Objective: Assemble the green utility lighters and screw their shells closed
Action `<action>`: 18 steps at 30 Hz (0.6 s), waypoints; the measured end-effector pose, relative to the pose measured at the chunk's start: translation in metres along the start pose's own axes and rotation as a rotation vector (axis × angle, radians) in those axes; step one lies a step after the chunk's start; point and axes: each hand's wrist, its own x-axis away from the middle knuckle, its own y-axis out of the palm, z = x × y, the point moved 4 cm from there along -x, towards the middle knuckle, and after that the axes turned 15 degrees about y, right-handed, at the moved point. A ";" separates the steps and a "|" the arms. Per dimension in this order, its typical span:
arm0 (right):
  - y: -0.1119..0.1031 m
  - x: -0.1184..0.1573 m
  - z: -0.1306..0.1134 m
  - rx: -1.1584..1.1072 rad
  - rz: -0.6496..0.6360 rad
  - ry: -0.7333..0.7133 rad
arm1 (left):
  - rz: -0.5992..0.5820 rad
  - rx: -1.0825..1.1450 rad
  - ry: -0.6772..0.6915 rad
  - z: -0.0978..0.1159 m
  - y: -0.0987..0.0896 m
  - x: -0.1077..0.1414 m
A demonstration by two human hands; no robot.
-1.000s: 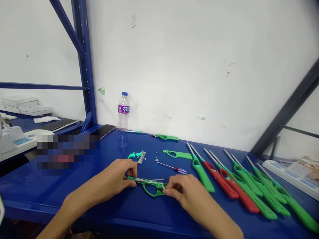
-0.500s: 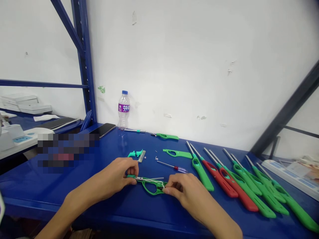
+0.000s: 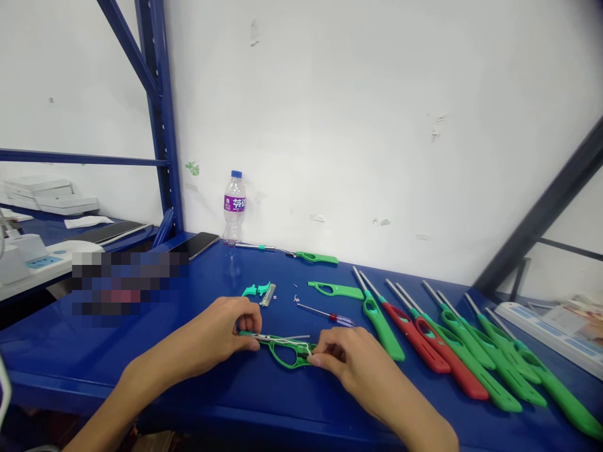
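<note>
Two hands on my feed: left hand [image 3: 238, 323] and right hand [image 3: 342, 353], both bare, over the near middle of the blue table [image 3: 200, 282].
Left pinch: thumb and fingers gripping the left end of an opened-up green lighter [image 3: 286, 365], right where its metal tube [image 3: 264, 338] sits.
Right pinch: fingertips closed on the same lighter's right end, by the white hose [image 3: 308, 351]; which bit exactly, I can't tell from here.
Screwdriver: clear-handled screwdriver [image 3: 342, 319] lying just beyond the right hand, tip pointing left.
Loose bits: turquoise pieces [image 3: 257, 290] and a clear narrow part [image 3: 268, 295] on the far side of the left hand.
Green shell: one handle piece [image 3: 336, 290] lies farther off than the screwdriver.
Lighter lineup: a slanted row of long-nosed lighters [image 3: 490, 380] fills the right side, mostly green, two red.
Far edge: bottle [image 3: 234, 216] upright near the wall, dark phone [image 3: 200, 245] lying to its left.
</note>
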 end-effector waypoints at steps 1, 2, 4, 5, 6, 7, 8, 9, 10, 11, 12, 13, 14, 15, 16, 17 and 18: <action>0.000 0.000 0.000 -0.002 0.001 0.002 | 0.000 -0.001 0.003 -0.002 0.001 0.000; 0.000 0.000 0.000 -0.003 0.002 0.002 | -0.001 -0.002 0.008 -0.003 0.003 0.000; 0.000 0.000 0.000 -0.005 0.006 -0.004 | 0.004 -0.008 0.017 -0.005 0.004 -0.001; 0.000 0.001 -0.001 -0.005 0.007 -0.008 | 0.003 -0.011 0.020 -0.005 0.005 -0.001; 0.000 0.001 -0.001 -0.006 0.005 -0.010 | 0.003 -0.018 0.022 -0.005 0.005 -0.001; 0.000 0.001 -0.001 -0.006 0.004 -0.013 | 0.001 -0.024 0.026 -0.004 0.005 -0.001; 0.001 0.001 -0.001 -0.005 0.003 -0.012 | -0.001 -0.029 0.029 -0.003 0.005 -0.001; 0.001 0.001 0.000 -0.002 0.002 -0.011 | -0.003 -0.033 0.030 -0.002 0.005 -0.001; 0.001 0.000 0.000 0.002 0.002 -0.009 | -0.003 -0.036 0.028 -0.002 0.005 -0.001; 0.002 0.000 0.000 0.006 0.003 -0.005 | -0.004 -0.039 0.025 -0.001 0.004 0.000; 0.002 -0.001 0.001 0.011 0.004 0.000 | -0.005 -0.040 0.020 0.000 0.004 0.000; 0.002 -0.001 0.001 0.018 0.003 0.006 | -0.009 -0.042 0.016 0.001 0.004 0.000; 0.002 -0.002 0.001 0.025 0.004 0.011 | -0.011 -0.046 0.013 0.001 0.004 0.001; 0.002 -0.002 0.001 0.031 0.007 0.015 | -0.012 -0.050 0.012 0.001 0.004 0.001; 0.002 -0.002 0.001 0.039 0.008 0.018 | -0.014 -0.053 0.011 0.001 0.005 0.001; 0.002 -0.002 0.000 0.045 0.011 0.020 | -0.013 -0.055 0.011 0.001 0.005 0.002; 0.002 -0.002 0.000 0.049 0.016 0.021 | -0.012 -0.055 0.010 0.001 0.005 0.002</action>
